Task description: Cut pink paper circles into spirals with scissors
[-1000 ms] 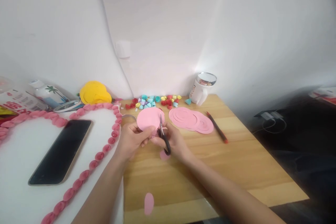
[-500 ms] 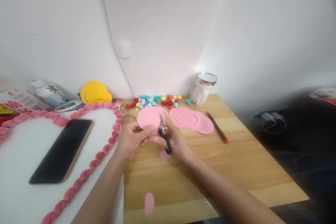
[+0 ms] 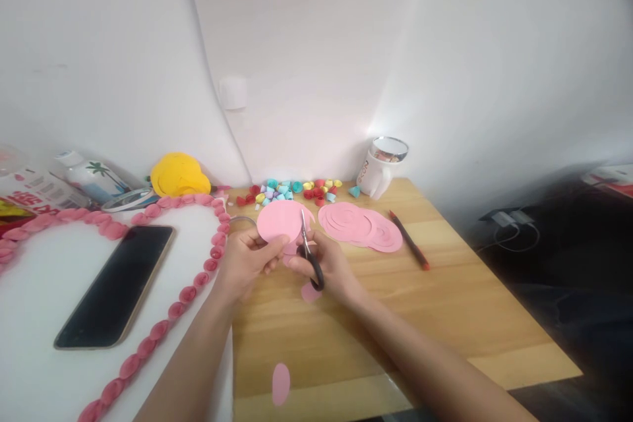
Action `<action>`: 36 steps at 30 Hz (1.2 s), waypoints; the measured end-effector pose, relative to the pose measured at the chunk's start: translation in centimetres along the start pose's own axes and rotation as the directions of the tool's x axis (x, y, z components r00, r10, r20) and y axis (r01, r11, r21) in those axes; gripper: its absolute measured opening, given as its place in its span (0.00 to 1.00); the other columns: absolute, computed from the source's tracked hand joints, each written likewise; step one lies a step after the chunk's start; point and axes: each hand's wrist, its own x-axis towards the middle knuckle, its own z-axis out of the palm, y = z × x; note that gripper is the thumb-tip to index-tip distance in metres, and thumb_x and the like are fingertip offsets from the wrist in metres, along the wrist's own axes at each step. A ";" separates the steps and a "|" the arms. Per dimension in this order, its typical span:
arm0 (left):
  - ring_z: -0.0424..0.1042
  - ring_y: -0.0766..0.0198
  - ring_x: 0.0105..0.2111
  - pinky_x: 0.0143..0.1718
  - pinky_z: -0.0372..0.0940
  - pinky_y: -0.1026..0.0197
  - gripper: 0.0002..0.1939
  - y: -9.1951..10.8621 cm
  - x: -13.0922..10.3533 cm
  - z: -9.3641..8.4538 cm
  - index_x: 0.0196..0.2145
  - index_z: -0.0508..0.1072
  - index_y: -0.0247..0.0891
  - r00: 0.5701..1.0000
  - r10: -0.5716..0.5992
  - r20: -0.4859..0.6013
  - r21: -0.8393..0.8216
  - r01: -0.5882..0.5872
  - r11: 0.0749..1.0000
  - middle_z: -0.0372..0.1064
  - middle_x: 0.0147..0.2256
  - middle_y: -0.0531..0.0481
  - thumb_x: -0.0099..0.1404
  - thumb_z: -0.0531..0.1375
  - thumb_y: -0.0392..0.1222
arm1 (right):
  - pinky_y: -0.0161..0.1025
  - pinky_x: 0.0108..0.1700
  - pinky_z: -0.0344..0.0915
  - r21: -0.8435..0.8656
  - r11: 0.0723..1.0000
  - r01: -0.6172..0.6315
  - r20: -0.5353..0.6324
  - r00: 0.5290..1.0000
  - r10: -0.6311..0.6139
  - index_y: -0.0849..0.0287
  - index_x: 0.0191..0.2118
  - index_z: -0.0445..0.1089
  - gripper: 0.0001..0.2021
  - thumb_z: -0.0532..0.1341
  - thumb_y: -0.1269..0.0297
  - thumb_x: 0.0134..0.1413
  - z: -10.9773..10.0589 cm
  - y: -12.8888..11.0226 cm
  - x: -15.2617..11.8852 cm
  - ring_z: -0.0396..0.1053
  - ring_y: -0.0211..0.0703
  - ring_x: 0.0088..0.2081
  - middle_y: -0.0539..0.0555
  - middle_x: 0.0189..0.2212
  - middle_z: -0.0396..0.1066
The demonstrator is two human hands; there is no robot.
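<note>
Over the wooden surface (image 3: 445,330), the left hand (image 3: 247,258) is observed pinching the lower edge of a pink paper disc (image 3: 277,221) between thumb and fingers. The right hand (image 3: 330,267) is closed around the black handles of the scissors (image 3: 307,252); their blades point away from the person and lie at the right part of the disc, where a narrow strip stands partly apart. How far the blades are spread cannot be determined.

Right of the disc, spiral-cut pink circles (image 3: 345,221) lie overlapping, with a dark pen with red ends (image 3: 409,239) just beside them. Small coloured paper rolls (image 3: 279,192) are grouped behind the disc, near a white mug (image 3: 376,171) at the far edge. One pink oval (image 3: 281,384) lies at the near side; a pink scrap (image 3: 310,293) lies beneath the scissors.

Left of the surface, a white board (image 3: 198,224) bears a curved line of pink paper rosettes (image 3: 159,330) and a dark-screened phone (image 3: 115,287). Yellow paper pieces (image 3: 179,175) sit behind the board, near a white bottle (image 3: 96,177), which is tilted
</note>
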 end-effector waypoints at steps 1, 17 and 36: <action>0.56 0.75 0.13 0.15 0.52 0.69 0.09 0.0 0.0 0.0 0.20 0.68 0.35 1.000 -0.002 0.000 -0.005 0.002 1.000 0.62 0.15 0.57 0.50 0.63 0.41 | 0.29 0.20 0.47 0.002 1.000 0.000 -0.001 1.000 0.000 0.58 0.31 0.57 0.24 0.69 0.54 0.31 0.0 0.1 0.0 0.51 0.30 0.19 0.42 0.18 0.57; 0.58 0.74 0.13 0.15 0.53 0.69 0.09 0.4 -0.1 0.2 0.21 0.67 0.35 1.000 0.019 -0.012 -0.069 -0.020 0.997 0.62 0.15 0.57 0.51 0.63 0.41 | 0.31 0.20 0.52 0.008 0.999 -0.033 -0.014 0.999 0.033 0.58 0.32 0.57 0.23 0.69 0.55 0.33 -0.1 0.0 -0.1 0.57 0.32 0.18 0.42 0.17 0.58; 0.57 0.75 0.13 0.15 0.52 0.69 0.10 -0.1 0.0 0.0 0.19 0.68 0.34 1.000 0.014 0.009 0.006 -0.014 1.000 0.61 0.13 0.57 0.52 0.63 0.41 | 0.32 0.25 0.54 -0.045 0.998 0.042 -0.001 0.999 -0.042 0.58 0.32 0.57 0.23 0.69 0.55 0.33 0.0 -0.3 0.1 0.56 0.33 0.23 0.45 0.21 0.60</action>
